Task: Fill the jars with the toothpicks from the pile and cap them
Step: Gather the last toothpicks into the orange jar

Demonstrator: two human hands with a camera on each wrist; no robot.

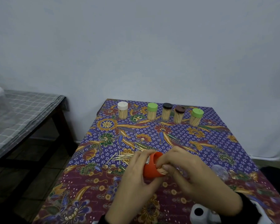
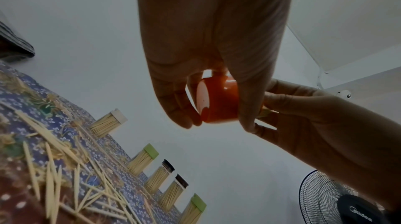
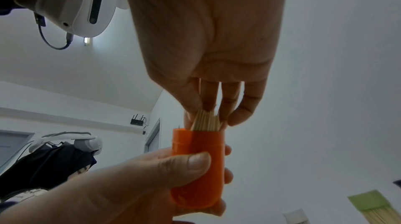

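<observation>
My left hand (image 1: 137,172) grips an orange jar (image 1: 151,165) above the table, its mouth turned to the right. In the right wrist view the orange jar (image 3: 196,167) has a bundle of toothpicks (image 3: 206,121) sticking out of its mouth. My right hand (image 1: 181,168) pinches that bundle at the jar's opening. From the left wrist the orange jar (image 2: 219,100) shows its pale bottom between my fingers. A loose pile of toothpicks (image 1: 121,156) lies on the cloth just left of my hands.
Several capped, filled jars stand in a row at the far edge: white cap (image 1: 122,109), green cap (image 1: 152,111), dark caps (image 1: 166,111), green cap (image 1: 196,116). A clear lid-like object (image 1: 220,172) lies at right. The patterned tablecloth (image 1: 217,143) covers the table; a checked bench (image 1: 23,113) stands left.
</observation>
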